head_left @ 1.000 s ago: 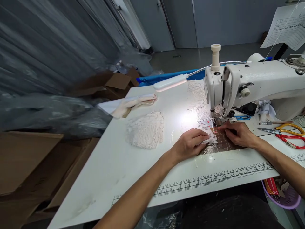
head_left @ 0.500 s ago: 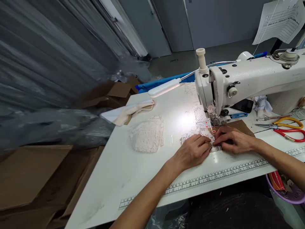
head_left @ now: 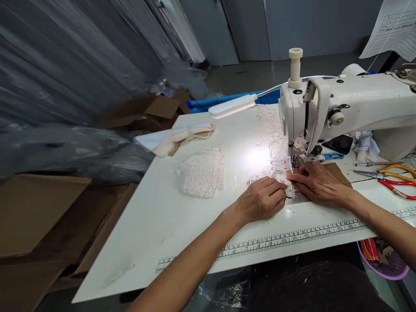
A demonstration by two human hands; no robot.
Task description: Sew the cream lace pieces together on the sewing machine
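Note:
My left hand [head_left: 261, 199] rests on the white table [head_left: 182, 225] with fingers curled, pressing the edge of a small white lace piece [head_left: 279, 178] just in front of the sewing machine's needle. My right hand [head_left: 316, 184] lies beside it, fingers pressed flat on the same lace and on a brown card [head_left: 334, 171] under it. The white sewing machine [head_left: 341, 112] stands right behind both hands, and its lamp [head_left: 232, 106] lights the spot. More lace [head_left: 271, 125] trails behind the needle.
A stack of white lace pieces [head_left: 201, 173] and a folded cream cloth [head_left: 175, 141] lie to the left. Yellow and red scissors [head_left: 394, 177] lie at the right. Cardboard boxes [head_left: 39, 216] stand left of the table; a purple basket [head_left: 386, 266] sits below right.
Both hands stay on the lace at the needle, shifting it slightly; the view has swung a little between frames.

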